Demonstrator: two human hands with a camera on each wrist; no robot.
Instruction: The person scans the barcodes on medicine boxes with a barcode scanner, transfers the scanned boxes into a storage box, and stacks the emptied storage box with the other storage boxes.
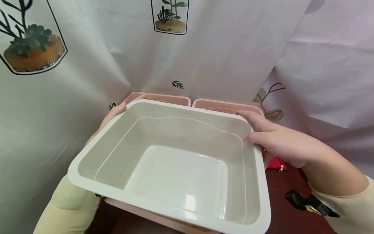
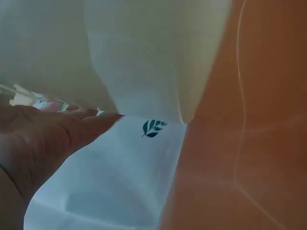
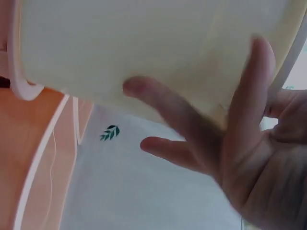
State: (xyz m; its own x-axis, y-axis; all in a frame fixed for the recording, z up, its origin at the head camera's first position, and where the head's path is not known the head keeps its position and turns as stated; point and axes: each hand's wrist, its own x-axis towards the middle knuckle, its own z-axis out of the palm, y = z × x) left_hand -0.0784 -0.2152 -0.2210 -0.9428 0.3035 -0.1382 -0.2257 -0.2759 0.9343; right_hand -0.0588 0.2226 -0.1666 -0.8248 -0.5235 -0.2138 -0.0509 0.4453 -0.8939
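A white plastic basin [image 1: 178, 130] with a wide rolled rim is held up, tilted so its inside faces me, with nothing in it. My left hand [image 1: 118, 109] holds its far left corner from outside; the rim hides part of that hand. In the left wrist view, the fingers of the left hand [image 2: 62, 127] lie along the basin's outer wall [image 2: 134, 52]. At the far right corner my right hand [image 1: 271, 135] grips the rim, thumb inside. Spread fingers of the right hand [image 3: 230, 129] support the outer wall [image 3: 96, 43] in the right wrist view.
Two pink bins [image 1: 163, 98] stand side by side behind the basin, against a patterned cloth [image 1: 219, 58]. Another pink bin [image 1: 140, 213] shows below its near edge. A red zip pouch [image 1: 274, 163] lies on the dark brown table [image 1: 286, 185] at right.
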